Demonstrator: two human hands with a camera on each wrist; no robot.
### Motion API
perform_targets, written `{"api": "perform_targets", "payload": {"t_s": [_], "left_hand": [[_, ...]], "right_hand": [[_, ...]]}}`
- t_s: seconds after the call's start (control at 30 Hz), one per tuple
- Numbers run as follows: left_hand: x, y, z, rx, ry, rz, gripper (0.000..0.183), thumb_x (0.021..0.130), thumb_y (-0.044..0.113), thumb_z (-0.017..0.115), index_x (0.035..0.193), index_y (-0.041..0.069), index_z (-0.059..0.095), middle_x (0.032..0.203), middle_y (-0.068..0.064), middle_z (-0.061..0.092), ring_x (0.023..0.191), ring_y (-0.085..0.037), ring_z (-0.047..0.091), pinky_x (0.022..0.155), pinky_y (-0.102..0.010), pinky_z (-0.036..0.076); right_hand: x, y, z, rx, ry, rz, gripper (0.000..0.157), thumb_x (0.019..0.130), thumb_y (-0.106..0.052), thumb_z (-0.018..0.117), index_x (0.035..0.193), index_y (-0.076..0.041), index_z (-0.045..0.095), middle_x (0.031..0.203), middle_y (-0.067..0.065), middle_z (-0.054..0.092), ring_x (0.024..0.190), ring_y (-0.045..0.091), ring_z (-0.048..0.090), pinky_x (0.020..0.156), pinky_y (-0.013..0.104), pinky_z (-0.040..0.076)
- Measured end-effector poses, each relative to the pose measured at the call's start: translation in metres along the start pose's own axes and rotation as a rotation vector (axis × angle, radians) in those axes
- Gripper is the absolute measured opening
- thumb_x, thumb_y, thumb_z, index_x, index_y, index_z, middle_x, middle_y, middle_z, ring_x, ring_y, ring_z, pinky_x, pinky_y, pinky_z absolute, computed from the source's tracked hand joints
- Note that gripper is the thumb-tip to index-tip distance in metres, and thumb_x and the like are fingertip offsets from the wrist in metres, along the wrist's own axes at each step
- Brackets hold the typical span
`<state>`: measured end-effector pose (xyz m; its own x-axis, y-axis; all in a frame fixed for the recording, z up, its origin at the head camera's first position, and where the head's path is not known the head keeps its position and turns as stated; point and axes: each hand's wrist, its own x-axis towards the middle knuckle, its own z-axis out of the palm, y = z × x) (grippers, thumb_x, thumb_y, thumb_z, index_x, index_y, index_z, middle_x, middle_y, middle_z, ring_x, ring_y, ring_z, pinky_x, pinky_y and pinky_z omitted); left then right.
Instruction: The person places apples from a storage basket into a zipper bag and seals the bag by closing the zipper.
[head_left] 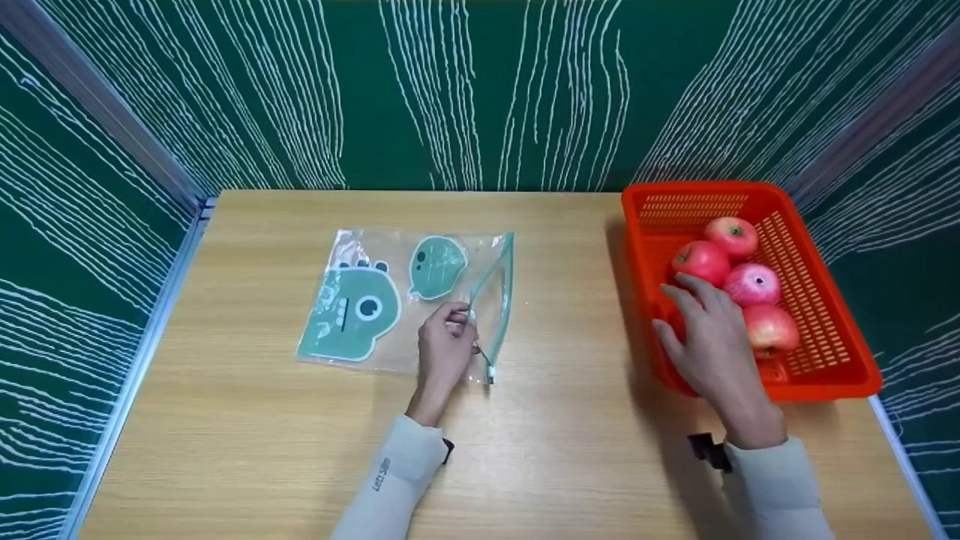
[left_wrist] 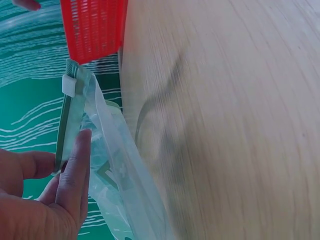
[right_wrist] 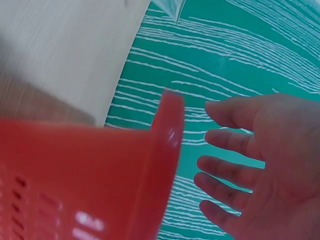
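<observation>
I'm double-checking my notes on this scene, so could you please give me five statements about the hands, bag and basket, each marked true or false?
1. The left hand pinches the clear bag at its green zip strip. True.
2. In the head view, the red basket stands left of the bag. False: it stands to the bag's right.
3. A white slider sits near one end of the zip strip. True.
4. The right hand is gripping an apple. False: its fingers are spread and hold nothing.
5. Several apples lie in the basket. True.
</observation>
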<state>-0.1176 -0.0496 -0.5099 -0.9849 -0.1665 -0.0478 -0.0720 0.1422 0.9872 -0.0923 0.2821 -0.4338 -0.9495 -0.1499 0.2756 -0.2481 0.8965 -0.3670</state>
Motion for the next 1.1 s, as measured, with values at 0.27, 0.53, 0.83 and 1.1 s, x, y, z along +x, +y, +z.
{"api": "perform_targets", "payload": {"t_s": [0.27,0.53,0.83,1.1], "left_hand": [[-0.001,0.0,0.0,0.002,0.003,0.008,0.021,0.096,-0.008,0.063,0.116,-0.011,0.068,0.093,-0.015,0.07,0.077,-0.044,0.073,0.057,-0.029,0.064],[-0.001,0.0,0.0,0.012,0.006,0.008,0.021,0.096,-0.006,0.063,0.116,-0.01,0.068,0.093,-0.014,0.07,0.075,-0.041,0.074,0.057,-0.029,0.064],[-0.001,-0.001,0.0,0.034,0.001,-0.004,0.02,0.097,-0.005,0.064,0.116,-0.01,0.068,0.093,-0.013,0.069,0.074,-0.036,0.073,0.056,-0.028,0.064],[0.0,-0.002,0.0,0.043,0.012,-0.011,0.02,0.097,-0.005,0.065,0.116,-0.008,0.069,0.093,-0.014,0.07,0.067,-0.02,0.07,0.057,-0.03,0.064]], "right_hand": [[-0.004,0.015,-0.004,-0.01,-0.017,0.045,0.061,0.088,-0.003,0.082,0.143,0.005,0.058,0.152,0.029,0.047,0.135,0.051,0.042,0.108,0.075,0.039],[-0.006,0.03,-0.009,-0.033,-0.062,0.097,0.066,0.086,-0.003,0.083,0.145,0.006,0.055,0.152,0.032,0.044,0.133,0.055,0.041,0.105,0.078,0.041],[-0.008,0.045,-0.019,-0.092,-0.128,0.105,0.076,0.08,-0.003,0.089,0.146,0.006,0.053,0.15,0.034,0.044,0.132,0.056,0.04,0.104,0.081,0.041],[-0.006,0.055,-0.021,-0.136,-0.188,0.077,0.082,0.077,-0.003,0.092,0.148,0.004,0.051,0.148,0.034,0.044,0.129,0.056,0.041,0.104,0.081,0.04]]}}
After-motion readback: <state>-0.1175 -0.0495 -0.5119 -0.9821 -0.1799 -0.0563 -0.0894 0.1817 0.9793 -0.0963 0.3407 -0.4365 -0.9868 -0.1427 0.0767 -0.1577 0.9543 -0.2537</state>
